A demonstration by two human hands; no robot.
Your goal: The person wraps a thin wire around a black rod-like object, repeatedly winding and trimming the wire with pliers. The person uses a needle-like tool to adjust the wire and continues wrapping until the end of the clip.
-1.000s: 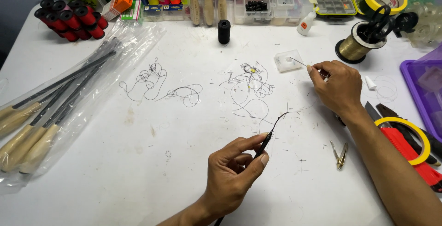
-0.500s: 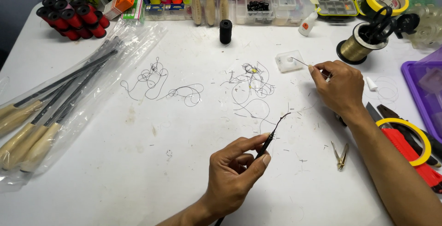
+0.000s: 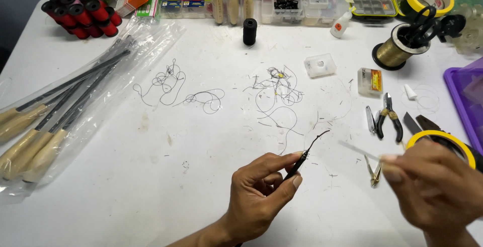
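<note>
A white table [image 3: 100, 201] fills the frame, its surface scattered with thread offcuts. On the left side lies a clear plastic bag [image 3: 75, 101] holding long dark rods with pale wooden handles, running from the lower left up toward the centre top. Along the top edge stand thread spools, small compartment boxes and wooden-handled tools; a cluster of red-and-black spools [image 3: 80, 13] sits in the upper left. In the upper right, a gold wire spool [image 3: 397, 53] has black scissors resting on it, and a purple tray [image 3: 465, 96] meets the right edge.

The right hand [image 3: 435, 189], blurred in the lower right, is closed with its fingertips pinched on a thin pale sliver [image 3: 359, 150] that points up and left. The left hand [image 3: 261, 196], at bottom centre, pinches a thin black rod tip [image 3: 304, 156] between thumb and forefinger; its slim end curves up toward the right, off the table. The two hands are near each other but apart.

A black spool [image 3: 249, 30] stands upright at top centre. Small pliers [image 3: 388, 117] lie right of centre, just beside a yellow tape ring [image 3: 443, 139]. Two tangles of black thread [image 3: 171, 83] lie mid-table.
</note>
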